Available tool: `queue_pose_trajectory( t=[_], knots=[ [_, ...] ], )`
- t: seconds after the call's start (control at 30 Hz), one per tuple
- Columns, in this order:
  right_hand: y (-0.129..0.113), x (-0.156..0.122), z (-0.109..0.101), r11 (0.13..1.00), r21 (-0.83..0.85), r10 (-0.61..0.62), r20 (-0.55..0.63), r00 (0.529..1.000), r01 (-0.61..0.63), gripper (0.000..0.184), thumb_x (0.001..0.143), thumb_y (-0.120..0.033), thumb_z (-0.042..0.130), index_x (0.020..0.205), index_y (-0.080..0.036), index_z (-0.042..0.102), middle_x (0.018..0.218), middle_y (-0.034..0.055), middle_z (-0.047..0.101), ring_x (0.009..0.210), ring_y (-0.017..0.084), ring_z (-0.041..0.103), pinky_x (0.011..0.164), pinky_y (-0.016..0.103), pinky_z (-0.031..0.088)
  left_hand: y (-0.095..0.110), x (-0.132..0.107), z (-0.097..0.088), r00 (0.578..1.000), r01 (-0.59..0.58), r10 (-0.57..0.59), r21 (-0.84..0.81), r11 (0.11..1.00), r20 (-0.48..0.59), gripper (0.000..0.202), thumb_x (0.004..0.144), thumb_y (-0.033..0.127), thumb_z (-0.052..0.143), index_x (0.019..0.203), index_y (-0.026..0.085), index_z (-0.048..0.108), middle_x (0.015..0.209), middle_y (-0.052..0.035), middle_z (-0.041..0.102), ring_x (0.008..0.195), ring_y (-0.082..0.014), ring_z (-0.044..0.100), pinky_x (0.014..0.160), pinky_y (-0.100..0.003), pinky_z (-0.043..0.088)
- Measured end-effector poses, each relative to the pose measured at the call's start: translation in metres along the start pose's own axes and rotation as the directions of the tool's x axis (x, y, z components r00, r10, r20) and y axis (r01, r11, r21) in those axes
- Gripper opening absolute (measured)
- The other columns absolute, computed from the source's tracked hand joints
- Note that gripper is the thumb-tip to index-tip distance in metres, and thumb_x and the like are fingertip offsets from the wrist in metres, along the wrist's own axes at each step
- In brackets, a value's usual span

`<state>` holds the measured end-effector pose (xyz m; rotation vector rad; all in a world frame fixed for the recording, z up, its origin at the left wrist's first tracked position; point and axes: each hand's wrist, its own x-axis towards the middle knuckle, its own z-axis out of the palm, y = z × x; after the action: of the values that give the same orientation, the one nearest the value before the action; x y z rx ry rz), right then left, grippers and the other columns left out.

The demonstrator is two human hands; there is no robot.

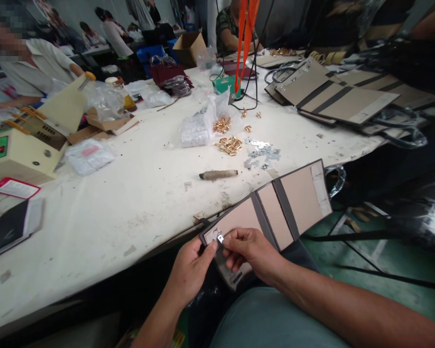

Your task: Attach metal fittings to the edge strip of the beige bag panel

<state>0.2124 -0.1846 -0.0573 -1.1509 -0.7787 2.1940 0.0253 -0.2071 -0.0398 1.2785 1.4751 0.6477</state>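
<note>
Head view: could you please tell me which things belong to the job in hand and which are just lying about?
In the job:
beige panel in left hand
small metal plate in right hand
probably loose metal plates

Apparently lying about:
red-edged card
cardboard box
dark folder-like item

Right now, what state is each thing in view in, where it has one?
Right hand, pinching a small metal plate
Left hand, gripping the tan bag panel
Tan bag panel, tilted
Gold-colored fittings, mostly heaped
Silver metal plates, scattered
Other tan panels, piled, overlapping
Orange straps, hanging
</note>
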Motion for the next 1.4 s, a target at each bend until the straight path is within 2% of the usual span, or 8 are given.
queue_pose_trajectory(
  t=[0.13,0.33,0.53,0.73,0.97,1.13,1.23,1.4],
  knots=[
    [0.003,-0.001,0.004,0.999,0.046,-0.022,-0.024,0.999,0.023,0.069,0.064,-0.067,0.079,0.091,-0.008,0.055,0.082,0.0029,0.062,0.059,0.008,0.062,0.052,0.017,0.050,-0.001,-0.003,0.004,0.999,0.018,-0.017,0.011,1.000,-0.036,0.050,0.096,0.056,0.060,0.120,0.014,0.070,0.065,0.0011,0.052,0.063,-0.0139,0.048,0.063,-0.023,0.042],
    [0.001,-0.006,0.004,0.994,0.081,0.064,0.048,0.997,-0.068,0.066,0.064,-0.063,0.081,0.090,-0.008,0.054,0.077,0.0017,0.061,0.053,0.007,0.059,0.050,0.017,0.050,-0.012,-0.005,0.010,0.998,0.069,-0.070,-0.104,0.992,-0.006,0.051,0.095,0.056,0.063,0.124,0.014,0.067,0.081,-0.0020,0.062,0.062,-0.0099,0.044,0.055,-0.020,0.036],
    [0.003,-0.003,-0.004,0.993,0.103,0.058,0.016,0.998,-0.060,0.062,0.068,-0.059,0.080,0.094,-0.008,0.055,0.080,0.0012,0.061,0.055,0.007,0.061,0.052,0.017,0.052,-0.015,-0.003,0.011,0.997,0.067,-0.071,-0.114,0.991,-0.024,0.050,0.095,0.056,0.064,0.123,0.014,0.066,0.066,0.0038,0.046,0.059,-0.0077,0.036,0.055,-0.018,0.033],
    [0.003,-0.002,-0.004,0.994,0.098,0.056,0.023,0.998,-0.058,0.061,0.068,-0.058,0.080,0.091,-0.008,0.055,0.077,0.0010,0.061,0.054,0.007,0.060,0.051,0.017,0.051,-0.008,-0.003,0.013,0.996,0.058,-0.062,-0.074,0.996,-0.056,0.051,0.094,0.055,0.064,0.123,0.013,0.068,0.061,0.0037,0.045,0.056,-0.0098,0.039,0.052,-0.020,0.034],
    [0.005,-0.001,-0.001,0.994,0.111,0.026,-0.004,1.000,-0.026,0.065,0.065,-0.063,0.080,0.090,-0.008,0.055,0.075,0.0012,0.061,0.053,0.007,0.060,0.051,0.018,0.051,-0.004,-0.002,0.015,0.996,0.029,-0.032,-0.041,0.999,-0.080,0.049,0.094,0.053,0.064,0.122,0.013,0.070,0.058,0.0016,0.050,0.072,-0.0190,0.060,0.071,-0.027,0.051],
    [0.006,-0.005,0.004,0.991,0.137,0.018,-0.048,0.999,-0.011,0.068,0.064,-0.066,0.079,0.088,-0.008,0.055,0.077,0.0023,0.062,0.055,0.007,0.061,0.053,0.017,0.050,-0.001,-0.003,0.019,0.995,-0.008,0.012,0.031,0.999,-0.103,0.046,0.096,0.052,0.062,0.121,0.014,0.071,0.060,0.0000,0.056,0.093,-0.0247,0.067,0.087,-0.033,0.054],
    [0.006,-0.007,0.008,0.987,0.161,-0.001,-0.079,0.997,0.014,0.069,0.062,-0.067,0.080,0.088,-0.008,0.054,0.076,0.0025,0.062,0.057,0.007,0.061,0.055,0.017,0.051,0.000,-0.005,0.023,0.992,-0.032,0.040,0.070,0.997,-0.119,0.044,0.098,0.050,0.060,0.122,0.015,0.071,0.069,-0.0011,0.063,0.100,-0.0237,0.068,0.094,-0.033,0.052],
    [0.006,-0.007,0.008,0.985,0.173,-0.008,-0.103,0.995,0.025,0.072,0.059,-0.068,0.081,0.087,-0.007,0.054,0.075,0.0024,0.061,0.057,0.007,0.061,0.056,0.017,0.052,0.001,-0.008,0.031,0.981,-0.070,0.094,0.145,0.987,-0.168,0.044,0.100,0.049,0.057,0.124,0.015,0.071,0.108,-0.0057,0.073,0.098,-0.0188,0.068,0.089,-0.027,0.050]
  ],
)
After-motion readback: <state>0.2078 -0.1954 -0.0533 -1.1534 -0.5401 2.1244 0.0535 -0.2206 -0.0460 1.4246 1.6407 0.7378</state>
